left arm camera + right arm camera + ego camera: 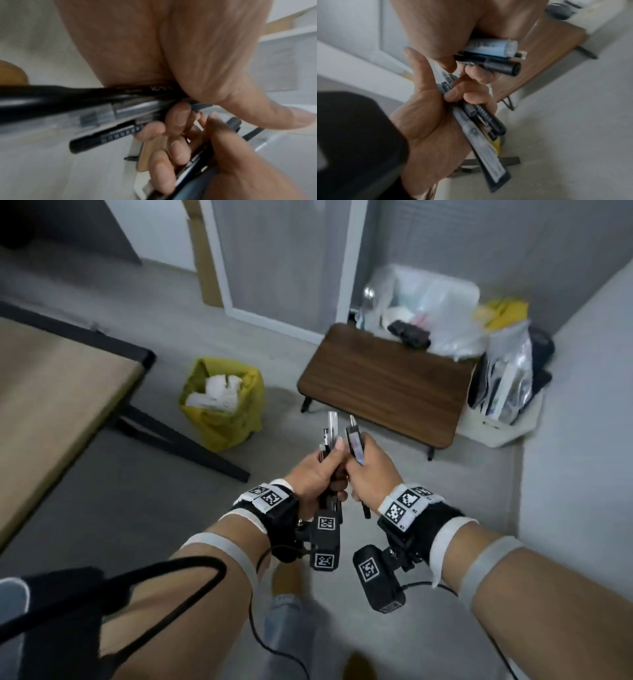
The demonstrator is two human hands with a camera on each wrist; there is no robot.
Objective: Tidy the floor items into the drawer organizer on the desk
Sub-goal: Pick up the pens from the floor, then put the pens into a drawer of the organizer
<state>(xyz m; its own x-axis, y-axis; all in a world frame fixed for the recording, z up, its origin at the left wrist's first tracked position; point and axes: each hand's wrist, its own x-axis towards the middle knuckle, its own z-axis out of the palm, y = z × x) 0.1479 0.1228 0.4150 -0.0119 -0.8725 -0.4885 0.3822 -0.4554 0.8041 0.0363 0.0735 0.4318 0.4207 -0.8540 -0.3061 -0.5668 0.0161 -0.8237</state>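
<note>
My left hand grips a bundle of several pens, black, grey and clear, their tips pointing up and away from me. In the left wrist view the bundle runs across under my palm with fingers curled round it. My right hand is pressed against the left and holds a dark marker with a light blue label. The right wrist view shows a blue-labelled tube and a black marker in that hand, with the left hand's bundle below. The drawer organizer is out of view.
A light wooden desk with black legs stands at the left. On the grey floor sit a yellow-lined bin and a low walnut table. Plastic bags and a white container crowd the far right corner.
</note>
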